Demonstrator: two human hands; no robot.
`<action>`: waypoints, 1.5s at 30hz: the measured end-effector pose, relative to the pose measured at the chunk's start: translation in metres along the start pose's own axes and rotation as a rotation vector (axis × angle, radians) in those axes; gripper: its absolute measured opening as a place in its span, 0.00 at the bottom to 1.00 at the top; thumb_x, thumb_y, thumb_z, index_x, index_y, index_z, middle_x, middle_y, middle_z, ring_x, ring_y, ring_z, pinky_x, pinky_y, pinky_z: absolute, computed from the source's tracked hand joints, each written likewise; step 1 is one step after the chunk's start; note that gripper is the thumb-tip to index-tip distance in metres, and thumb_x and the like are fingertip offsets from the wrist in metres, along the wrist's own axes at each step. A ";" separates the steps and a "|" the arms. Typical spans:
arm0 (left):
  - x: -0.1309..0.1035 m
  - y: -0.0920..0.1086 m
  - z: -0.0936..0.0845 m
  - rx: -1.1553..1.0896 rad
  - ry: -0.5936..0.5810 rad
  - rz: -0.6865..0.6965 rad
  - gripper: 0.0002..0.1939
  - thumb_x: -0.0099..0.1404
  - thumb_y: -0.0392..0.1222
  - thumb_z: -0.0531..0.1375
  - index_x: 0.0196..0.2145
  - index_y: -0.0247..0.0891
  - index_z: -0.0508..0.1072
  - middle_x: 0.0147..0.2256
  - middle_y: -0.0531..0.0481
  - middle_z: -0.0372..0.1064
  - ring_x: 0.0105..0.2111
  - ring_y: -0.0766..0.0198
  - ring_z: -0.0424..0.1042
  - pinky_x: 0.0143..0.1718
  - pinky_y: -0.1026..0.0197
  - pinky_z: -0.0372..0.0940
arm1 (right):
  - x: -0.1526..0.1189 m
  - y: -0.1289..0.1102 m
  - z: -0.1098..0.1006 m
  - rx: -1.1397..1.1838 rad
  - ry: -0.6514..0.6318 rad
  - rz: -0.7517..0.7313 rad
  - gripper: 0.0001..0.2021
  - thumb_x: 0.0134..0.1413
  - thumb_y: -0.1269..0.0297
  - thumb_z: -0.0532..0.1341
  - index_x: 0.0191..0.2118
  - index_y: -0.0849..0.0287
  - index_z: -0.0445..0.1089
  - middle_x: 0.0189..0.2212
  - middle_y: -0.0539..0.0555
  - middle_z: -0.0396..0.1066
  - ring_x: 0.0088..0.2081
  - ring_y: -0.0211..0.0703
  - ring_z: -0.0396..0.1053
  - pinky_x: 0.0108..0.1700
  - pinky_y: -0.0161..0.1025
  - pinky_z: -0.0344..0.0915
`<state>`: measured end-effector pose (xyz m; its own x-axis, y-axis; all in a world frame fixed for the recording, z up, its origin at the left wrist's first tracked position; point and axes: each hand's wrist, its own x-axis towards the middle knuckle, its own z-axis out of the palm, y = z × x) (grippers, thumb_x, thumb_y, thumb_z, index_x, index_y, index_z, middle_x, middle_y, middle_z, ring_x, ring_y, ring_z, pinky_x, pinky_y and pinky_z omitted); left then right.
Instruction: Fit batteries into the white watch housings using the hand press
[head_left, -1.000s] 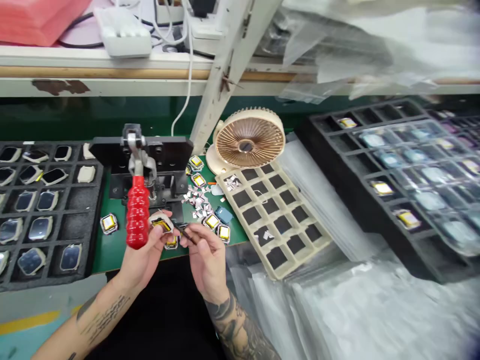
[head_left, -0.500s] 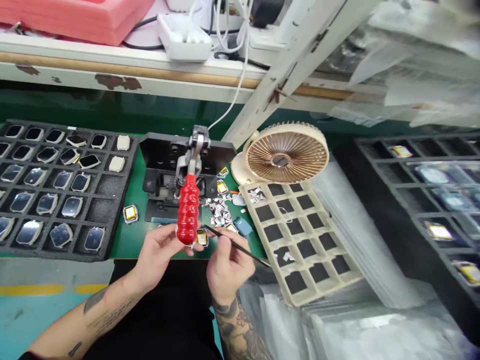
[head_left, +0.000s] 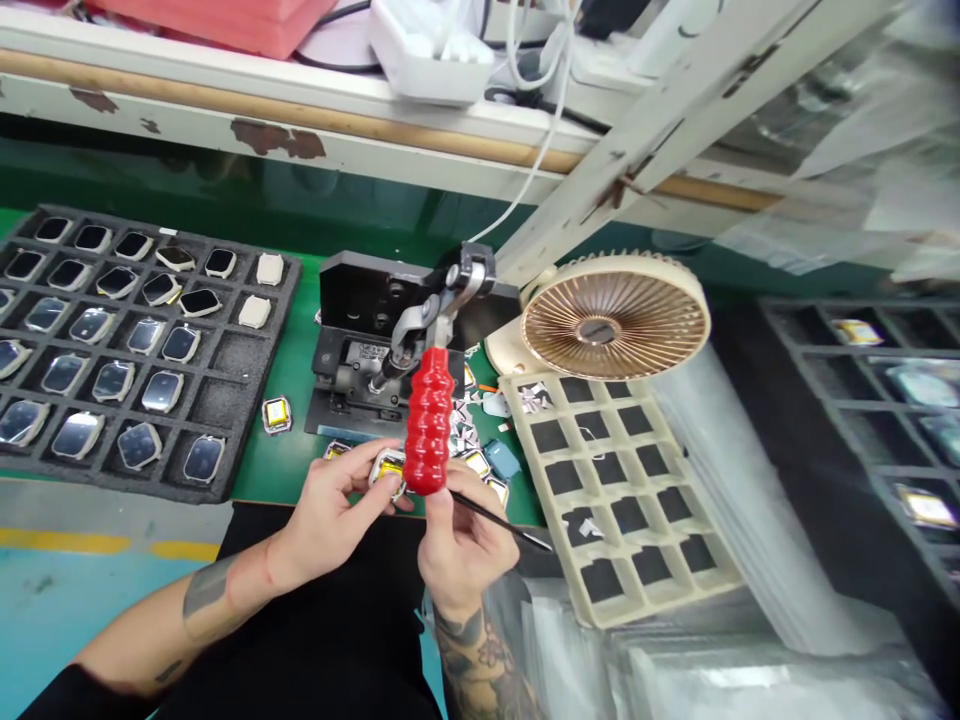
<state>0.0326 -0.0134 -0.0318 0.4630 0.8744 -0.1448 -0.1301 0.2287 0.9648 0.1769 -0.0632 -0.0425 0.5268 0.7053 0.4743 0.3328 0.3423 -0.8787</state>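
Observation:
My left hand point(head_left: 334, 510) pinches a small watch case with a yellow part point(head_left: 388, 470) in front of the black clamp fixture point(head_left: 367, 370). The fixture's red ribbed handle point(head_left: 429, 422) rises between my hands and hides part of the watch case's right side. My right hand point(head_left: 465, 545) is closed around thin black tweezers point(head_left: 487, 513), just right of the handle's lower end; their tip is hidden. Another case with a yellow part point(head_left: 277, 414) lies on the green mat left of the fixture. White scraps point(head_left: 466, 430) and a blue piece point(head_left: 502, 459) lie right of the handle.
A dark foam tray point(head_left: 255, 390) of watches stands at the left. A beige fan point(head_left: 615, 318) stands behind a cream compartment tray point(head_left: 574, 560) at the right. Another dark tray point(head_left: 814, 375) is at the far right. A white shelf edge point(head_left: 337, 110) runs across the back.
The view has shifted, so the bench things appear further right. The watch case in my left hand now shows its yellow part beside the red handle. My right hand still holds the tweezers.

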 end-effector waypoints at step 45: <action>0.011 0.008 0.008 -0.117 0.041 -0.093 0.21 0.74 0.50 0.70 0.59 0.36 0.81 0.38 0.43 0.86 0.33 0.55 0.86 0.35 0.59 0.79 | -0.005 -0.004 -0.028 0.070 0.153 0.109 0.07 0.68 0.68 0.68 0.49 0.53 0.80 0.40 0.56 0.81 0.43 0.50 0.81 0.44 0.49 0.82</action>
<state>0.0432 -0.0052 -0.0238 0.4417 0.8635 -0.2434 -0.1904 0.3554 0.9151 0.1955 -0.0854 -0.0397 0.6716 0.6397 0.3738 0.2148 0.3147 -0.9246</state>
